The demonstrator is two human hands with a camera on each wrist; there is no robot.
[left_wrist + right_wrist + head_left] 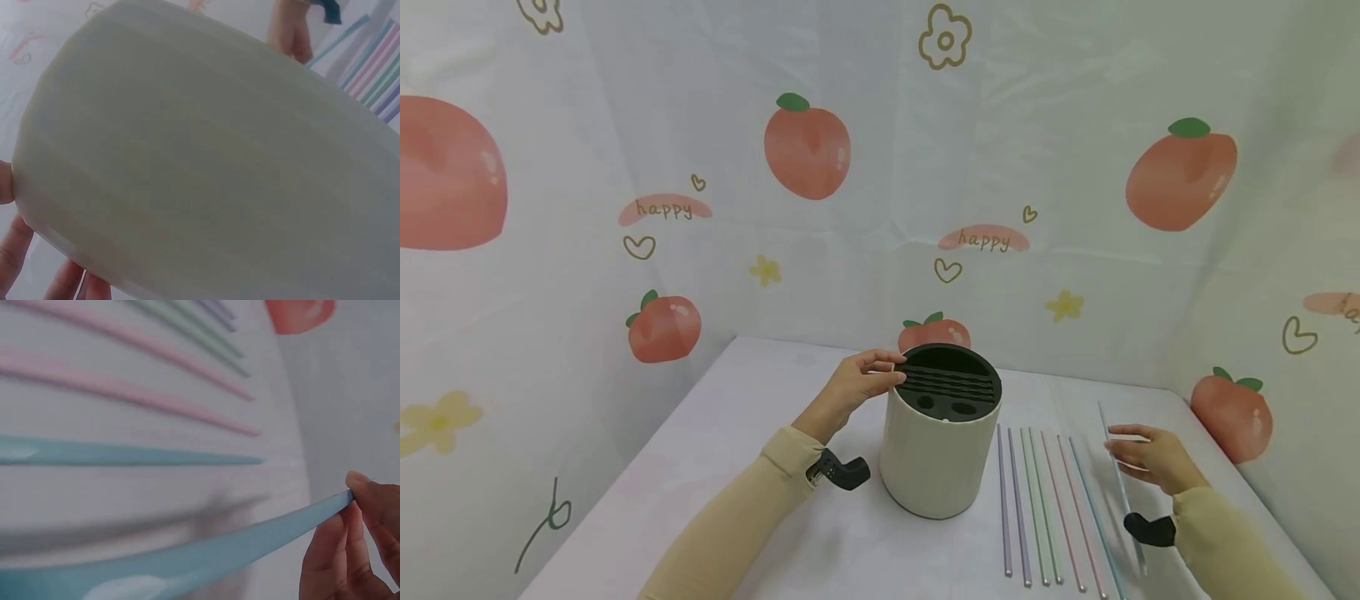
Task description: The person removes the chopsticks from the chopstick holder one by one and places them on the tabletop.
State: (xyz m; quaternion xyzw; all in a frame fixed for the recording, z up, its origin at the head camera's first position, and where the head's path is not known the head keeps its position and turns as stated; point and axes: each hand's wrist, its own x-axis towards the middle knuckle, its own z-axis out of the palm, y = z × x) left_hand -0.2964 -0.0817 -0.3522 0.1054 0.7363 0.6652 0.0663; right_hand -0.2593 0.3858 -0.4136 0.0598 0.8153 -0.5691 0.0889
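Observation:
A cream cylindrical utensil holder (936,462) stands upright, its dark top insert (947,383) cut with slots and round holes. My left hand (853,387) touches its upper left rim with fairly straight fingers. In the left wrist view, the fingertips (65,278) meet the holder's edge, and its pale wall (206,150) fills most of the frame. Between thumb and fingers, my right hand (1157,458) pinches the thin end of a light blue chopstick (287,531), whose shadow falls on the table. Its mate, another blue chopstick (1093,504), lies just left of it.
Pink (1078,517), green (1041,508) and purple chopsticks (1018,508) lie side by side, right of the holder, thin ends pointing away. The white table (835,542) ends against a backdrop cloth (865,250) printed with peaches. Each wrist carries a black camera mount.

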